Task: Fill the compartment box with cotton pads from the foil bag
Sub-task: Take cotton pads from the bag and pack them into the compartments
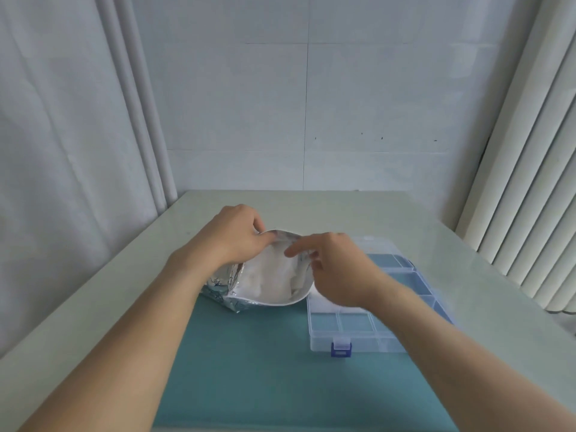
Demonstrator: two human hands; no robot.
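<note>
- Looking down from the head view: foil bag (249,282) standing on the teal mat (265,353), mouth gaping upward toward the camera, just left of the compartment box (358,335).
- Pinching the far left rim of the bag: left hand (237,235), thumb and fingers curled over the foil edge, keeping the mouth spread.
- Hovering over the right side of the opening: right hand (336,269), index finger extended toward the bag's middle, other fingers loosely curled; nothing visibly gripped, though the underside of the hand is hidden, so cannot say for certain.
- Lying inside the bag, below and to the left of the right fingertips: cotton pads (274,279), a pale crumpled mass; single pads not distinguishable.
- Sitting open on the mat's right part, touching or nearly touching the bag's right edge: the compartment box, clear plastic with a blue latch (341,349) at the near edge, long axis running away from the camera; near compartments apparently bare, something white possibly in a compartment under the right wrist, unclear.
- Judging the coming move: a short dip down-left into the bag, right hand clearly nearer, then a small carry back to the right over the box.
- Resting beneath everything: pale table (467,260), curtains at both sides.
</note>
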